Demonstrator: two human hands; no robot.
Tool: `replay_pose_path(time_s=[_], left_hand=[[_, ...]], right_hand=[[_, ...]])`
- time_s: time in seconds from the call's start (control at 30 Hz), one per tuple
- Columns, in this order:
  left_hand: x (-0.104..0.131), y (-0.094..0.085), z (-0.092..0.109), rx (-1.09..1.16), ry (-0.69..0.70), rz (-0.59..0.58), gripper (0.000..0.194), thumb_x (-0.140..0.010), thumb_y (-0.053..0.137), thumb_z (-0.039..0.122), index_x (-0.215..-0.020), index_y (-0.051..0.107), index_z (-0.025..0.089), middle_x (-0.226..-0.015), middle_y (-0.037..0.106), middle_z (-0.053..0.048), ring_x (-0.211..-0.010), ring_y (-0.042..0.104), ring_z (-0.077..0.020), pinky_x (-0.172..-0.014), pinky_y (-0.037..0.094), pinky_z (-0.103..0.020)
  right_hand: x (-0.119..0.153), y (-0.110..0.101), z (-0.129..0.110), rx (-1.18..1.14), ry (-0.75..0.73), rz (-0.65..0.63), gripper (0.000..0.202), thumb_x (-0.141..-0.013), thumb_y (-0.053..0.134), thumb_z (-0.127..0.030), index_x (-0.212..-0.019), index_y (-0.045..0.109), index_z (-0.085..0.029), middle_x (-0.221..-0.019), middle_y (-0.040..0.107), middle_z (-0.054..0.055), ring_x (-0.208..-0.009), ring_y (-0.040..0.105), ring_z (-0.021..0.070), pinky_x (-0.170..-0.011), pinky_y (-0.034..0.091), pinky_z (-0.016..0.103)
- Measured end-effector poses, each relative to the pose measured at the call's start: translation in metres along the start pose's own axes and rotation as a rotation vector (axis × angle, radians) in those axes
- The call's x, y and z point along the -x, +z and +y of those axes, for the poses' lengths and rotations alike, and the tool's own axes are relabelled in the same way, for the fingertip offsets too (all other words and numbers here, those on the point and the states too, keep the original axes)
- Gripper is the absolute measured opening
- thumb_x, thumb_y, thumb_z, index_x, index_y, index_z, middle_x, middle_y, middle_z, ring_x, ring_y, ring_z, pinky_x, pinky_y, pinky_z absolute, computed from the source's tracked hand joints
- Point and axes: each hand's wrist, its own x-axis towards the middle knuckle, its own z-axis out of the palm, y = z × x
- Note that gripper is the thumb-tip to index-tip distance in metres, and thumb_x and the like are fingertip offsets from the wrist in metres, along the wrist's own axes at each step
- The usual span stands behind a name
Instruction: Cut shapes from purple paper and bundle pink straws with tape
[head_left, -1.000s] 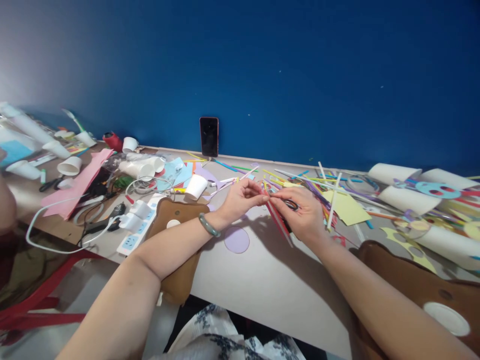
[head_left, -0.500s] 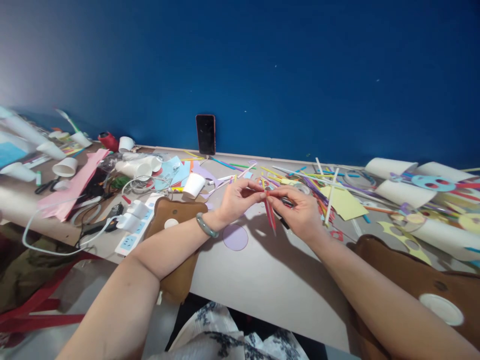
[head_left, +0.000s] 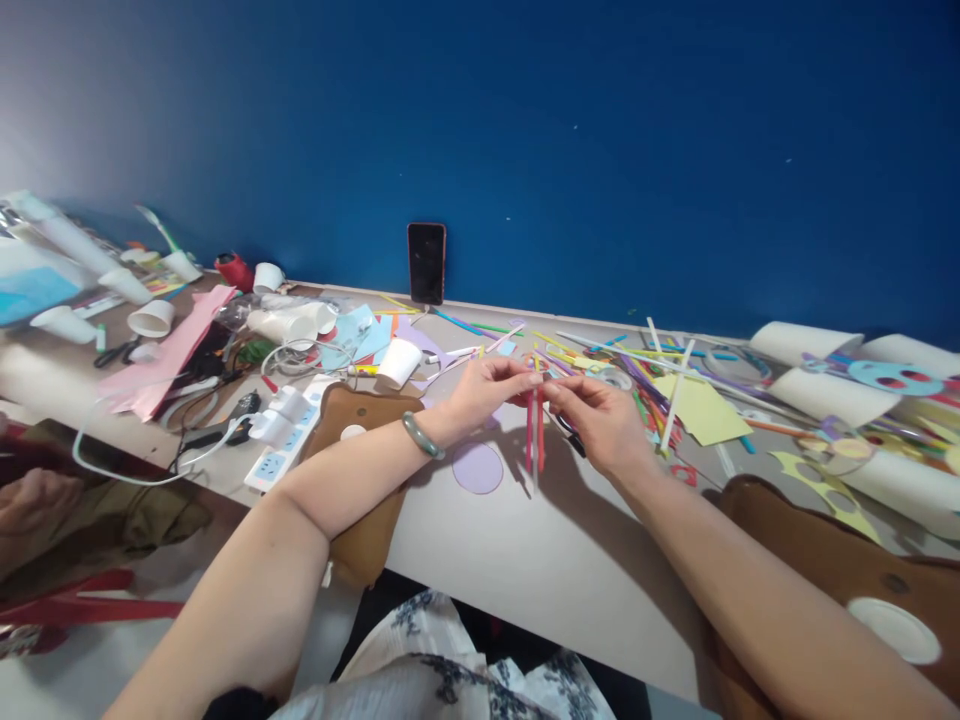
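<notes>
My left hand (head_left: 484, 393), with a jade-coloured bangle on its wrist, pinches the top of a few thin red and pink strips (head_left: 535, 440) between thumb and fingers. Facing it, my right hand (head_left: 604, 418) pinches the same top end, fingertips almost touching the left ones. The strips hang down above the table; whether they are paper or straws I cannot make out. Beneath my left hand lies a flat purple paper circle (head_left: 478, 468). Something black beside my right hand (head_left: 574, 443) is mostly hidden behind its fingers.
A phone (head_left: 427, 264) leans against the blue wall. A white power strip (head_left: 281, 450) and brown cushions (head_left: 795, 545) flank the working spot. Coloured strips, yellow paper (head_left: 701, 408) and paper cups (head_left: 399, 363) crowd the back. At far left, another person's hand (head_left: 37, 503) shows.
The strips now hang straighter and slightly apart, where before they slanted together. Both hands keep pinching their top end. The view has shifted slightly left, revealing another person's hand.
</notes>
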Motion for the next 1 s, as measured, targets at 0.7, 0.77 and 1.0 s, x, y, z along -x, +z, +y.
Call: replay_pose_path(time_s=[0.7, 0.77, 1.0], left_hand=[[-0.018, -0.021, 0.005, 0.149, -0.171, 0.093, 0.041, -0.059, 0.088, 0.041, -0.069, 0.06, 0.013, -0.065, 0.059, 0.002, -0.061, 0.054, -0.0072, -0.069, 0.044, -0.028], [-0.018, -0.021, 0.007, 0.176, -0.165, 0.111, 0.04, -0.057, 0.089, 0.037, -0.066, 0.058, 0.014, -0.065, 0.06, 0.002, -0.06, 0.054, -0.007, -0.067, 0.043, -0.027], [-0.02, -0.023, 0.008, 0.228, -0.146, 0.096, 0.037, -0.062, 0.087, 0.037, -0.072, 0.06, 0.014, -0.067, 0.062, 0.002, -0.061, 0.056, -0.0078, -0.069, 0.044, -0.028]], right_hand=[[0.003, 0.017, 0.021, 0.092, 0.154, -0.307, 0.038, -0.074, 0.078, -0.056, -0.073, 0.074, -0.019, -0.066, 0.069, 0.002, -0.058, 0.056, 0.0152, -0.057, 0.042, 0.028], [0.003, 0.017, 0.02, 0.055, 0.176, -0.31, 0.037, -0.072, 0.079, -0.055, -0.076, 0.074, -0.019, -0.067, 0.07, 0.002, -0.058, 0.057, 0.0151, -0.057, 0.043, 0.029], [0.005, 0.02, 0.008, -0.025, 0.169, -0.285, 0.038, -0.068, 0.082, -0.056, -0.071, 0.071, -0.02, -0.063, 0.067, 0.0, -0.054, 0.052, 0.0127, -0.056, 0.043, 0.028]])
